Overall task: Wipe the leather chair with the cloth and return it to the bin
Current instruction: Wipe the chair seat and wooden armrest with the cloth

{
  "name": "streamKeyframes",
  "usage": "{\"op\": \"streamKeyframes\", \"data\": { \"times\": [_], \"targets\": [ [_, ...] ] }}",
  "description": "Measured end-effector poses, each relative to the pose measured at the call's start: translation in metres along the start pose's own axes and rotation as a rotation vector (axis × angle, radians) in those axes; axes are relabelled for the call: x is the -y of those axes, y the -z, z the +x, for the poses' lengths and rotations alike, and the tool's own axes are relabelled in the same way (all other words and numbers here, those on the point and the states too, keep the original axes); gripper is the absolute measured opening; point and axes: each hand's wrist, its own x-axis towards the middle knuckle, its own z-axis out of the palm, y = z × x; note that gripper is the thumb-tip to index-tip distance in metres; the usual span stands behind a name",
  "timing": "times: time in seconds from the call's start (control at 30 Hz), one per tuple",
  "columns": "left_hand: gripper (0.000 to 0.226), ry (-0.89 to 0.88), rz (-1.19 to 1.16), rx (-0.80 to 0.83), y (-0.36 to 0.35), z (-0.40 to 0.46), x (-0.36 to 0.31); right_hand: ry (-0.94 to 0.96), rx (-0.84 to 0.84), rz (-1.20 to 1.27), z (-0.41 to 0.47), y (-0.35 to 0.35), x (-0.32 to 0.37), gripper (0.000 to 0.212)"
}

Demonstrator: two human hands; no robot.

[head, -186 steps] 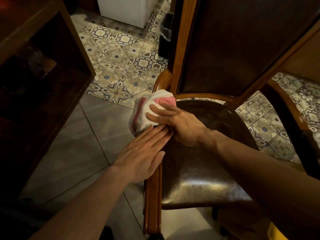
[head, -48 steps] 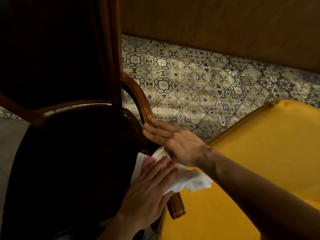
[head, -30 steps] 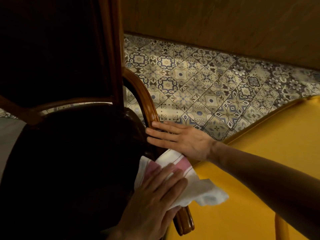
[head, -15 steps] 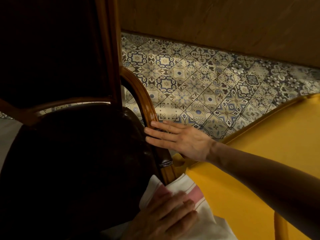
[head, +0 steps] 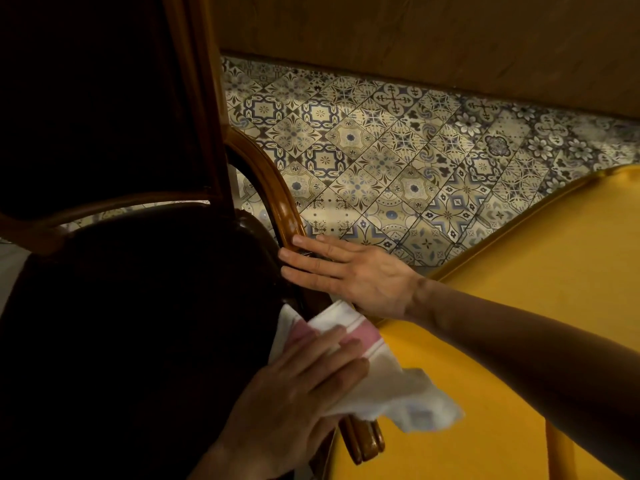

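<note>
The dark leather chair [head: 138, 306] fills the left half of the view, its seat in deep shadow and its wooden right armrest [head: 273, 188] curving down. A white cloth with a pink stripe [head: 377, 375] lies draped over the front part of that armrest. My left hand [head: 294, 403] presses flat on the cloth, fingers spread across it. My right hand [head: 353, 275] rests flat on the armrest just above the cloth, fingers straight and together, holding nothing. The bin is not in view.
A yellow upholstered seat [head: 519, 341] sits close against the right side of the chair. Patterned floor tiles [head: 398, 157] lie beyond, ending at a wooden wall panel [head: 415, 36] at the top.
My left hand has slid the cloth back up the armrest, away from me, after pulling it down half a second ago. My right hand has stayed on the armrest.
</note>
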Motion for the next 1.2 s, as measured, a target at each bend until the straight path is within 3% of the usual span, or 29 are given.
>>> {"op": "streamKeyframes", "data": {
  "times": [0.23,0.5,0.6,0.67,0.73,0.83,0.93,1.2],
  "targets": [
    [0.045,0.019,-0.014,-0.137,0.002,0.004,-0.008,-0.006,0.010,0.063,-0.006,-0.007,0.005,0.055],
    [0.036,-0.064,0.181,-0.247,-0.002,0.002,-0.023,-0.056,-0.003,0.138,-0.012,-0.012,0.013,0.065],
    [0.032,-0.135,0.267,-0.099,-0.009,-0.009,-0.018,-0.078,-0.014,0.143,-0.012,-0.012,0.016,0.082],
    [0.045,-0.150,0.431,0.116,-0.005,-0.011,-0.008,-0.086,-0.007,0.145,-0.013,-0.012,0.017,0.084],
    [0.052,-0.142,0.529,0.223,0.006,-0.013,0.004,-0.088,-0.004,0.140,-0.013,-0.012,0.018,0.080],
    [0.045,-0.176,0.367,0.190,0.014,-0.016,0.010,-0.091,0.001,0.132,-0.013,-0.012,0.019,0.068],
    [0.037,-0.167,0.076,-0.014,0.014,-0.012,0.007,-0.100,0.007,0.122,-0.014,-0.013,0.021,0.060],
    [0.049,-0.065,0.021,-0.064,0.021,-0.004,0.010,-0.115,0.012,0.127,-0.014,-0.007,0.022,0.068]
  ]
}}
